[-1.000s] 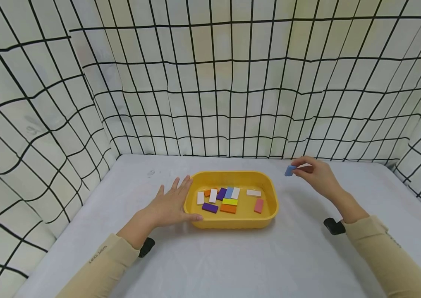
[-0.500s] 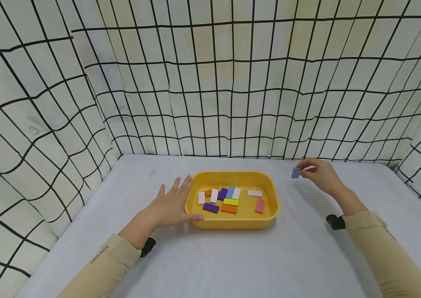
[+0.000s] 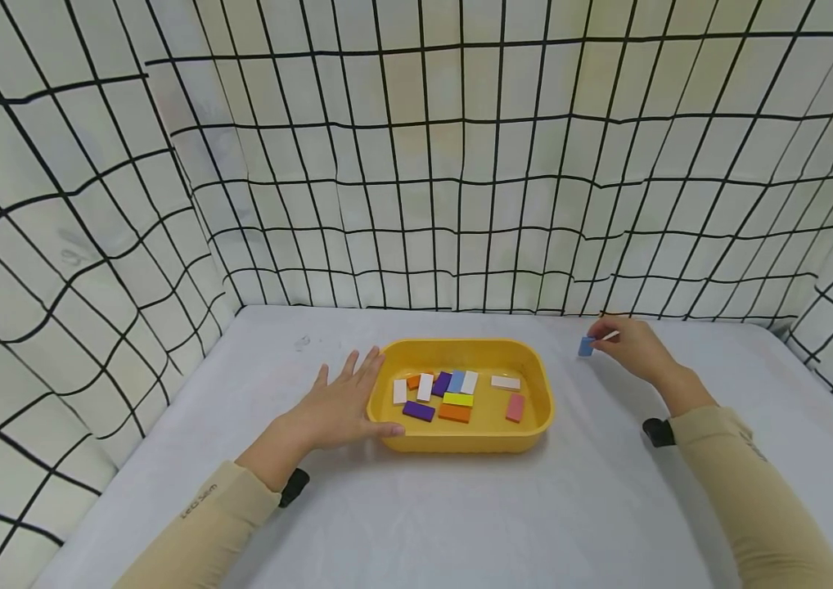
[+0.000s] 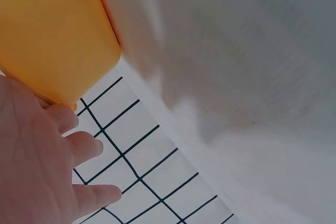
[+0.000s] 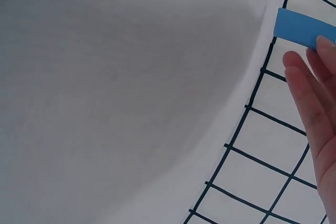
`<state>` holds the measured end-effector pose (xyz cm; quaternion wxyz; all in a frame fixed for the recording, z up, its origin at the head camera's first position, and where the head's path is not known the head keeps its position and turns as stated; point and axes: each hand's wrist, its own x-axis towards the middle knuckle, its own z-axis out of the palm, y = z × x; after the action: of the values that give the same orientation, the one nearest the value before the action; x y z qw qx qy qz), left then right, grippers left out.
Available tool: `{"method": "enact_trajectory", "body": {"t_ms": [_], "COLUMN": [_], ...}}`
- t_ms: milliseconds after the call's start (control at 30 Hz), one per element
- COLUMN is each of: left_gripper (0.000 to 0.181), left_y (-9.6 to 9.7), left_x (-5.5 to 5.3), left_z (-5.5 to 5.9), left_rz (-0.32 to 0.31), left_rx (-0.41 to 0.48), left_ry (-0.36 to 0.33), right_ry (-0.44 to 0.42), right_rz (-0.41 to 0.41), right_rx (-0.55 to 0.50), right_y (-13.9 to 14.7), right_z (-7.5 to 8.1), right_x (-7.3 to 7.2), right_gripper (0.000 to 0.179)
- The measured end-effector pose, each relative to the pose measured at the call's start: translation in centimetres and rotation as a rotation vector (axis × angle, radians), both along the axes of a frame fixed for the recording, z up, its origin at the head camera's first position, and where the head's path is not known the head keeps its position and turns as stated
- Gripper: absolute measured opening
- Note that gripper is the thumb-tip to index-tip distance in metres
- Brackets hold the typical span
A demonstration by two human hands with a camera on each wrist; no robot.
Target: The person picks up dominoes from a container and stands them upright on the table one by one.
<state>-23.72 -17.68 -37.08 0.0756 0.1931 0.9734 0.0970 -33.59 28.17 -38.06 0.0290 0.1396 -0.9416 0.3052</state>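
Closest to me, my left hand (image 3: 339, 409) lies with fingers spread, touching the left end of the tray (image 3: 461, 442), thumb at its near left corner; loose blocks (image 3: 455, 413) lie inside. Farther off, right of the tray and near the far edge of the table (image 3: 475, 523), my right hand (image 3: 630, 350) pinches the blue block (image 3: 586, 347). I'd judge it light, stiff and a little slick, best held near one end, thumb flat on its face.
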Motion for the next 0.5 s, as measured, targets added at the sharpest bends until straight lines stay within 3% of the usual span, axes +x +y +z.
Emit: {"method": "enact_trajectory", "body": {"t_ms": [500], "left_gripper": [0.121], "left_y": [0.00], "left_x": [-0.24], "left_z": [-0.32], "left_rz": [0.003], "left_rx": [0.004], "left_ry": [-0.007], "right_ry": [-0.008], "right_rz": [-0.047], "right_rx": [0.062], "right_y": [0.39], "right_z": [-0.50], "right_x": [-0.84], "right_gripper": [0.015]}}
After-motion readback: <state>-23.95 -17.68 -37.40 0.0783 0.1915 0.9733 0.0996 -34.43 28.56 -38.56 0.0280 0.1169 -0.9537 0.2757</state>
